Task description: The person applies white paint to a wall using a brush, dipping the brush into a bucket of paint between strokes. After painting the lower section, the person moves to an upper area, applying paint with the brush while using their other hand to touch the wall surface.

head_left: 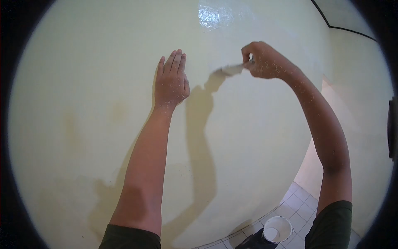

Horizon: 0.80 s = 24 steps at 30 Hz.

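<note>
My left hand (171,81) lies against the pale yellow wall (103,74), fingers straight and pointing up, with nothing in it. To its right, my right hand (265,60) is closed around the handle of a paintbrush (232,70). The brush's whitish head points left and is right at the wall surface, beside the shadow cast by my hand and arm. Above the brush, a glossy wet patch (211,16) catches the light. White specks dot both hands and my right forearm.
A bucket (291,228) with a white-smeared rim and white contents is low at the right, by a dark object (257,240). White floor tiles (304,203) run along the wall's base. The wall ends at an opening (309,166) on the right, near another wall (356,124).
</note>
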Tool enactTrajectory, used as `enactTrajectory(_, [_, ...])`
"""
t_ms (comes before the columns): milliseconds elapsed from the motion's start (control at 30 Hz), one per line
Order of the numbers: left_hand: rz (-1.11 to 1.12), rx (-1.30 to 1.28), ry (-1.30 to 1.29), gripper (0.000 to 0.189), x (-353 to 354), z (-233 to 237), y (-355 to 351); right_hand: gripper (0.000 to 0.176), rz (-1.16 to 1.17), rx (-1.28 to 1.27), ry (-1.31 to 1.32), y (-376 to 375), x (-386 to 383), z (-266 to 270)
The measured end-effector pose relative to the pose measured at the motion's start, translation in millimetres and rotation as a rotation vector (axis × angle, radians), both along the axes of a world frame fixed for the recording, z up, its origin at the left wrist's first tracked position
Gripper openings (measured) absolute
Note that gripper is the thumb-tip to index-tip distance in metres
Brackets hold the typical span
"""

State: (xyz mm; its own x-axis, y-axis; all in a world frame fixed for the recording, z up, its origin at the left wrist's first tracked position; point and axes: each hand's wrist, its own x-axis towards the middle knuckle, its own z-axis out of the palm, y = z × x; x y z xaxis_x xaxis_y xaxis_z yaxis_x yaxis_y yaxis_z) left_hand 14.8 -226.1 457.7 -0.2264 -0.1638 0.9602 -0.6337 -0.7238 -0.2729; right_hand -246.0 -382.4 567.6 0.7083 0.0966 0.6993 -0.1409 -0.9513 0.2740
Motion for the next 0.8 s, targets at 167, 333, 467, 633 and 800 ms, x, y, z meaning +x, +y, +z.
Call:
enactTrajectory(167, [-0.029, -0.003, -0.006, 0.063, -1, 0, 1, 0.007, 0.099, -0.106, -0.257, -8, 4, 34])
enactTrajectory(333, [-0.029, 0.005, -0.005, 0.062, -2, 0, 1, 0.011, 0.13, -0.082, -0.249, 3, 14, 43])
enactTrajectory(467, [-0.027, 0.006, -0.017, 0.062, 3, 0, 0, 0.01, 0.186, -0.12, -0.379, 2, 35, 50])
enactTrajectory(633, [-0.044, -0.008, -0.041, 0.062, 8, -1, -2, 0.011, 0.173, -0.218, -0.519, -4, 67, 62])
enactTrajectory(800, [-0.033, -0.008, -0.023, 0.062, 8, -2, -2, 0.01, 0.253, -0.161, -0.684, -15, 88, 80])
